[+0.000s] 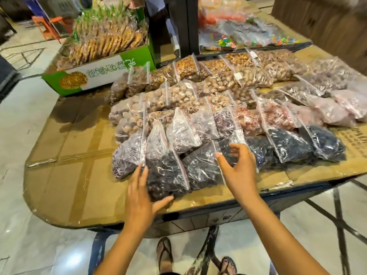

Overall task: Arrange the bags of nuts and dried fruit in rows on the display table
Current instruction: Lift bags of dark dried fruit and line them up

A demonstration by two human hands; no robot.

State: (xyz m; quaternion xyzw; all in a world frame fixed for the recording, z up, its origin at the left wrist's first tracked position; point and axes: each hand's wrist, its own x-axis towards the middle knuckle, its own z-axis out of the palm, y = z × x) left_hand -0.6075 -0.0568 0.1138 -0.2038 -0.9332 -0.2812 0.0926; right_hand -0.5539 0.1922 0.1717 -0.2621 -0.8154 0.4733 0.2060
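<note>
Clear zip bags of nuts and dried fruit lie in several slanted rows across the cardboard-covered display table. The nearest row holds dark dried fruit. My left hand rests flat and open against the near left side of one dark fruit bag, thumb along its bottom edge. My right hand hovers with fingers spread over the neighbouring dark bag, touching or just above it; it grips nothing. Light brown nut bags fill the far rows, and pinkish bags lie at the right.
A green and white carton of packed biscuits stands at the table's back left. A dark post rises behind the rows, with bags of coloured sweets beyond. Bare cardboard lies left of the bags. My sandalled feet show below the table edge.
</note>
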